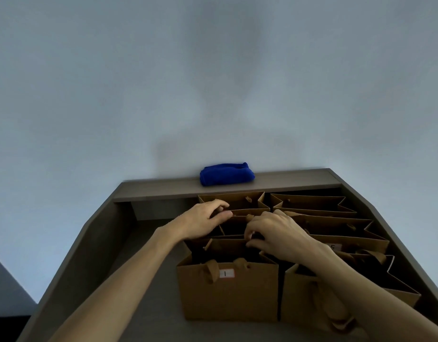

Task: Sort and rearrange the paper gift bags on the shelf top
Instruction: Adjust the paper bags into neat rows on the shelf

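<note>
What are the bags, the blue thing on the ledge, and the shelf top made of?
Gift bags: matte brown kraft paper, going by the sharp gusset creases.
Blue cloth: soft, fuzzy, folded; probably microfibre or terry.
Shelf top: smooth matte grey-brown board, likely laminate.

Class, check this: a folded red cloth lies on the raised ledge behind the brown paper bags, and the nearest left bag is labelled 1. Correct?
Not quite. The head view shows that the folded cloth on the ledge is blue, not red. The rest holds: it lies behind the brown paper bags, and the nearest left bag is labelled 1.

Seven brown paper bags (227, 290), one blue cloth (227, 174), two hands (200, 218).
</note>
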Demonstrator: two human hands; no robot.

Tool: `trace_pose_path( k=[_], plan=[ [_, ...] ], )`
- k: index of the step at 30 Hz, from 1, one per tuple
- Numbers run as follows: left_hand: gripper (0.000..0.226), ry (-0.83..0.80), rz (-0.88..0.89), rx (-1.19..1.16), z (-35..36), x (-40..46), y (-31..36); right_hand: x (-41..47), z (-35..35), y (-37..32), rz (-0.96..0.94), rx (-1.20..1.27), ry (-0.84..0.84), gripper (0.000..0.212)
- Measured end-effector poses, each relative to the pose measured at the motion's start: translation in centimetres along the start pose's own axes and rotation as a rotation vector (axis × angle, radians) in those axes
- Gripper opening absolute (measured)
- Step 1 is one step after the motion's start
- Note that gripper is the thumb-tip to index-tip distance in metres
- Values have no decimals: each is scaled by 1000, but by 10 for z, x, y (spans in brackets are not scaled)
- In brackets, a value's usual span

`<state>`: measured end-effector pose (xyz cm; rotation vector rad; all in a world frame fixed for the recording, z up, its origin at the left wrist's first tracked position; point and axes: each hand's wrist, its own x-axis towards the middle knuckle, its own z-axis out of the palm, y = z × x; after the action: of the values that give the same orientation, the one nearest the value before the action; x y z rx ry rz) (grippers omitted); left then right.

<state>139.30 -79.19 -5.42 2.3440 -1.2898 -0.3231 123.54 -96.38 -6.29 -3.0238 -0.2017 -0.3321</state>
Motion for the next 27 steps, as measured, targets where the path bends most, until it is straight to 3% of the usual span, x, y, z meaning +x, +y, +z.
trace_pose_path(
  k=[5,14,27],
  plan=[
    [74,-181,73,143,-3,-6,-4,5,-3,12,91,92,8,17],
    [35,-174,185,497,6,0,-4,-9,-10,23,144,117,-29,22],
    [29,-133,-15,621,-39,-65,-62,28,12,-17,25,148,-45,22]
  ],
)
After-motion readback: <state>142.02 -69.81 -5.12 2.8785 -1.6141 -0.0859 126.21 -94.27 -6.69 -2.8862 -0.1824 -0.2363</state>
